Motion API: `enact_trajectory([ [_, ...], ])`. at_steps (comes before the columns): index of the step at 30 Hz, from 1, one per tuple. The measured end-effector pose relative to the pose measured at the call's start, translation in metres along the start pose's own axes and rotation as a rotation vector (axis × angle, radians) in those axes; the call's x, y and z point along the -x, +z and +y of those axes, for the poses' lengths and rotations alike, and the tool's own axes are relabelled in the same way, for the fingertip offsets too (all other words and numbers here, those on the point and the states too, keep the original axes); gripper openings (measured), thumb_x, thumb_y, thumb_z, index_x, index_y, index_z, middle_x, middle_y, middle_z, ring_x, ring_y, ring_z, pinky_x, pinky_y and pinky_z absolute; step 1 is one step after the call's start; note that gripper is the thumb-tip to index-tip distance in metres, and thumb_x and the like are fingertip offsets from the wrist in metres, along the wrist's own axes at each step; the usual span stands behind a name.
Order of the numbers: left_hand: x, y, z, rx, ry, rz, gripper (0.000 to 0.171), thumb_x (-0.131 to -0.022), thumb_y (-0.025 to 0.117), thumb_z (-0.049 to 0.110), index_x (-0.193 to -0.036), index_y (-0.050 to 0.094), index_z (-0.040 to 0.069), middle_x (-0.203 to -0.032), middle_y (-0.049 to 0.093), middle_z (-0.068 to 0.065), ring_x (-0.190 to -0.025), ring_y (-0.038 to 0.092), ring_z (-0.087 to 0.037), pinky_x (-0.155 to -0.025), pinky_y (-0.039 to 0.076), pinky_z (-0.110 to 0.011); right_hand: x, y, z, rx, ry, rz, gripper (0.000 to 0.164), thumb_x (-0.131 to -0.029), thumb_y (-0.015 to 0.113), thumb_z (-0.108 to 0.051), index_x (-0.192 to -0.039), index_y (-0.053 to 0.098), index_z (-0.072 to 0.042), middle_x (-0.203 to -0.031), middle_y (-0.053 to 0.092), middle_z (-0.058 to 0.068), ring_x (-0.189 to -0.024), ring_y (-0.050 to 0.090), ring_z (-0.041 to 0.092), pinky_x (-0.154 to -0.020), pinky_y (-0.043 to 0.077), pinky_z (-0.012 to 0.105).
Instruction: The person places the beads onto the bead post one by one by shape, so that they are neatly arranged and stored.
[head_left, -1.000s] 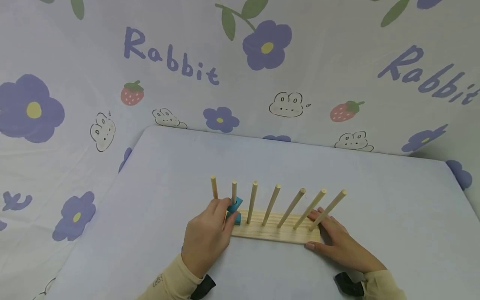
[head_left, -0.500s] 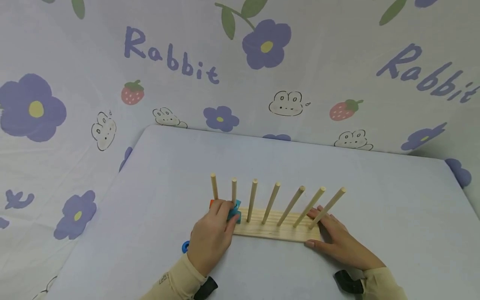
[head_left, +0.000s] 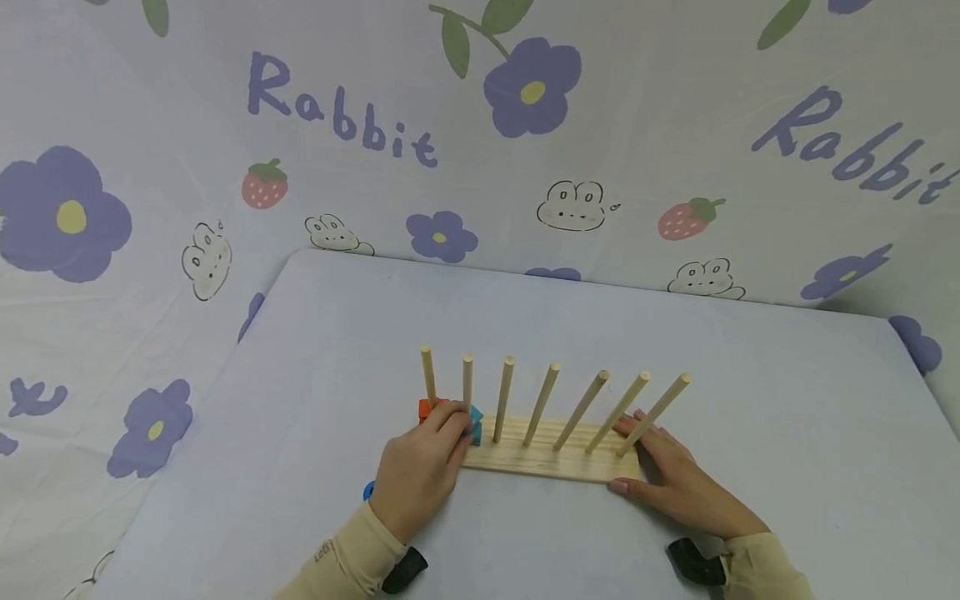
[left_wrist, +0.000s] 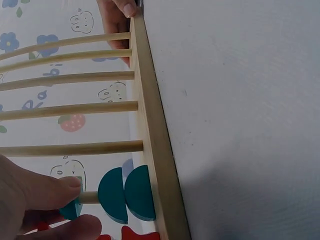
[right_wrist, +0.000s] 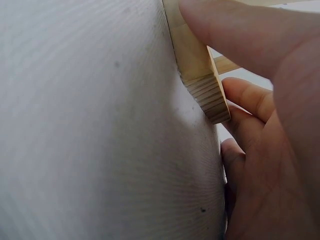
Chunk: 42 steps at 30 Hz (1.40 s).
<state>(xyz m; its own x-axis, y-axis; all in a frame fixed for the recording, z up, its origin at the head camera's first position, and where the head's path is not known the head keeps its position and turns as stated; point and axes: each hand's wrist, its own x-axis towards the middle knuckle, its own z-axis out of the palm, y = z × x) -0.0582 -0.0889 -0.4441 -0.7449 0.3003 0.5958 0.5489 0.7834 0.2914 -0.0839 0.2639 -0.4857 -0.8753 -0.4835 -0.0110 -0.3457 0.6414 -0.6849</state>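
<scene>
My left hand (head_left: 416, 475) pinches a teal block (left_wrist: 74, 204) between thumb and fingers on the second peg (head_left: 467, 383) from the left. Lower on that peg, two teal half-round blocks (left_wrist: 113, 195) sit one above the other, the lowest against the wooden peg board (head_left: 555, 468). Red blocks (head_left: 426, 408) show at the leftmost peg (head_left: 428, 375), partly hidden by the hand. At the board's right end, my right hand (head_left: 675, 483) holds the base, thumb at the front edge and fingers behind; the right wrist view shows the thumb against the wood (right_wrist: 192, 55).
Several bare pegs (head_left: 542, 404) rise from the middle and right of the board. A blue ring (head_left: 368, 490) lies partly hidden beside my left wrist. The table (head_left: 300, 350) has a pale cover; a cloth (head_left: 630, 125) printed with flowers and rabbits hangs behind.
My left hand has gone from low on the second peg to a teal block there, shifting slightly; more of the red blocks shows, and the blue ring has come into view. The right hand stays put.
</scene>
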Motion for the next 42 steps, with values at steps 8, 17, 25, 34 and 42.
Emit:
enact_trajectory([
  [8,0.001,-0.001,-0.009,-0.029,0.058,-0.065,0.019,-0.08,0.074,0.003,-0.095,0.069,0.013,-0.108,0.069,-0.002,-0.076,0.07,-0.013,-0.055,0.054,-0.026,-0.001,0.0,0.0,-0.006,0.026,-0.013,0.069,-0.085,0.071,-0.038,-0.144,0.037,-0.023,-0.154,0.031,0.013,-0.146,0.012,0.036,-0.107,0.013,0.066],
  [17,0.001,0.002,-0.014,-0.094,0.128,-0.085,0.015,-0.083,0.072,0.009,-0.094,0.066,0.015,-0.096,0.062,0.002,-0.058,0.06,-0.008,-0.048,0.049,-0.024,-0.002,0.001,0.001,-0.007,0.055,-0.023,0.072,-0.084,0.071,-0.04,-0.145,0.037,-0.023,-0.155,0.028,0.014,-0.145,0.013,0.041,-0.107,0.013,0.067],
  [25,-0.001,0.004,-0.013,-0.135,0.156,-0.068,0.012,-0.085,0.068,0.007,-0.094,0.064,0.014,-0.092,0.061,0.0,-0.047,0.051,-0.008,-0.042,0.043,-0.023,-0.001,0.001,0.002,0.001,0.042,-0.013,0.072,-0.084,0.071,-0.04,-0.145,0.036,-0.023,-0.154,0.03,0.014,-0.147,0.011,0.032,-0.108,0.014,0.065],
  [34,-0.003,-0.004,-0.006,-0.114,0.135,-0.035,0.01,-0.085,0.066,0.006,-0.093,0.065,0.013,-0.097,0.063,-0.005,-0.057,0.059,-0.012,-0.047,0.048,-0.024,-0.001,0.0,0.003,-0.01,0.044,-0.014,0.072,-0.084,0.072,-0.039,-0.145,0.036,-0.025,-0.154,0.029,0.014,-0.145,0.013,0.04,-0.106,0.013,0.066],
  [42,0.004,-0.059,-0.017,-0.036,-0.068,-0.033,0.016,-0.08,0.077,0.017,-0.093,0.069,0.016,-0.086,0.064,0.004,-0.054,0.056,-0.005,-0.047,0.046,-0.019,-0.001,0.001,0.004,-0.012,0.044,-0.019,0.072,-0.083,0.071,-0.042,-0.144,0.037,-0.026,-0.154,0.03,0.014,-0.146,0.014,0.036,-0.108,0.013,0.064],
])
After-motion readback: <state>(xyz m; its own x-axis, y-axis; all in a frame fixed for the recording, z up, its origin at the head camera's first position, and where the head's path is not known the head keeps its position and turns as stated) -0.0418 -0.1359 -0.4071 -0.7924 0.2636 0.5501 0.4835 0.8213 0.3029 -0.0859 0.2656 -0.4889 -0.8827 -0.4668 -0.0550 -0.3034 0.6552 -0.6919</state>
